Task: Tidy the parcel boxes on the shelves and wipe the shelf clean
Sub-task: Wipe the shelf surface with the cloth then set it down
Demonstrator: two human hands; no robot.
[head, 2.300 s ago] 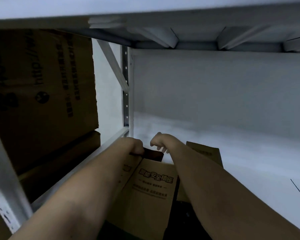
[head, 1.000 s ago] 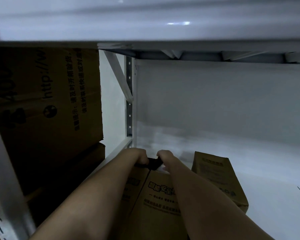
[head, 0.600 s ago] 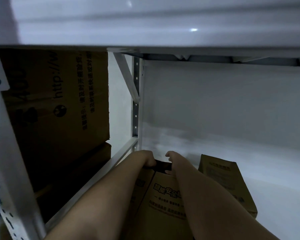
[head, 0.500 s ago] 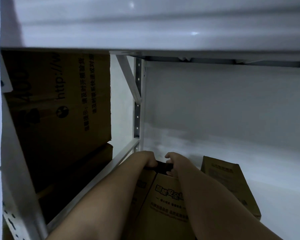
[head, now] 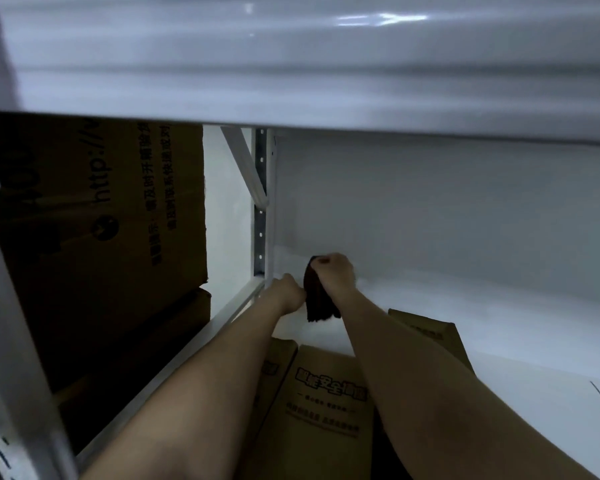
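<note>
1. My right hand is gripping a dark cloth in a closed fist; the cloth is hanging down to the white shelf.
2. My left hand is touching the cloth's left edge; I cannot tell its finger spread.
3. Parcel boxes are sitting beneath my forearms, and bare shelf is stretching away rightward.
4. A big carton to the left is showing "http:".

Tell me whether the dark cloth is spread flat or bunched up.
Bunched: the cloth hangs in folds from the right hand, above the shelf.
</note>
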